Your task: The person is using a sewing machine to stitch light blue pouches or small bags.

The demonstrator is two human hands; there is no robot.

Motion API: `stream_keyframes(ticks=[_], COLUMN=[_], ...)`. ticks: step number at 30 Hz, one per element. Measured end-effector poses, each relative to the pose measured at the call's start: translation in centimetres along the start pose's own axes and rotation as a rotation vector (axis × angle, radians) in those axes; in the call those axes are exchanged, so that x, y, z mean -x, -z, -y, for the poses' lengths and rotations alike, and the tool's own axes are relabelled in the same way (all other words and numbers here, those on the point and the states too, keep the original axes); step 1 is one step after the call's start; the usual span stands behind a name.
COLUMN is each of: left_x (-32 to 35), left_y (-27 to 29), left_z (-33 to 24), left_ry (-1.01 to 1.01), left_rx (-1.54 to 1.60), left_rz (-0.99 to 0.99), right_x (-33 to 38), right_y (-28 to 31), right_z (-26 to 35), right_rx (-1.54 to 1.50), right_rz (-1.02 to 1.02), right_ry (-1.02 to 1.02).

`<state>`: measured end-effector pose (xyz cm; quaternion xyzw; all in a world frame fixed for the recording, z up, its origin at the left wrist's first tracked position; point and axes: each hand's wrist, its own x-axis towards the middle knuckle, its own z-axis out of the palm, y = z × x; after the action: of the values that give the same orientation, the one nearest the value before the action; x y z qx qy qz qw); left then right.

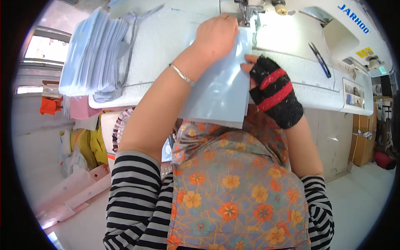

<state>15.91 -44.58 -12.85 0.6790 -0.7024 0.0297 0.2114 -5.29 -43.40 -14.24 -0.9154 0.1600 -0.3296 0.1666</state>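
A light-blue, glossy plastic sheet [221,89], seemingly of more than one layer, runs from the sewing machine's presser foot [248,16] down over the table's front edge. My left hand [216,36], bare and with a silver bangle at the wrist, is bent over the sheet's far part with its fingers curled, just left of the presser foot. Along the sheet's right edge, my right hand [275,89], in a black-and-red fingerless glove, grips it between thumb and fingers. The undersides of both hands are hidden.
A thick stack of light-blue sheets [93,54] lies at the table's left. Dark thread snips [320,60] rest right of the needle area, under the white sewing machine [350,25]. A small compartment tray [354,93] sits at the table's right end; a cardboard box [363,137] stands beyond.
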Motion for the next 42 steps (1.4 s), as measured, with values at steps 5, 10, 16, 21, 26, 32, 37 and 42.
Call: stream_keyframes(ticks=[5, 10, 16, 21, 26, 32, 37, 42], left_x=[0.3, 0.2, -0.2, -0.2, -0.4, 2.5, 4.6, 3.8], left_y=[-1.2, -1.4, -0.7, -0.7, -0.8, 0.2, -0.2, -0.8], left_z=[0.6, 0.6, 0.3, 0.3, 0.2, -1.2, -2.0, -1.7], left_ry=[-0.032, -0.014, 0.002, -0.031, -0.055, -0.218, -0.254, -0.208], left_rx=[-0.019, -0.024, -0.032, -0.042, -0.071, -0.069, -0.069, -0.006], left_rz=[-0.09, -0.084, -0.021, -0.029, -0.065, -0.077, -0.134, -0.045], right_x=[0.3, 1.7, 2.2, 2.3, 2.4, 2.3, 2.1, -1.8], right_y=[0.3, 0.9, 0.8, 0.4, 0.5, 0.5, 0.9, 1.4], right_z=[0.2, 1.8, 1.9, 1.4, 1.5, 1.4, 0.5, -5.4], right_rx=[-0.005, -0.062, 0.008, 0.002, -0.041, -0.021, -0.13, 0.229], right_rz=[0.022, 0.024, 0.111, 0.053, 0.081, 0.075, 0.088, 0.059], right_ry=[0.001, 0.03, 0.025, 0.064, 0.013, 0.022, 0.004, 0.035])
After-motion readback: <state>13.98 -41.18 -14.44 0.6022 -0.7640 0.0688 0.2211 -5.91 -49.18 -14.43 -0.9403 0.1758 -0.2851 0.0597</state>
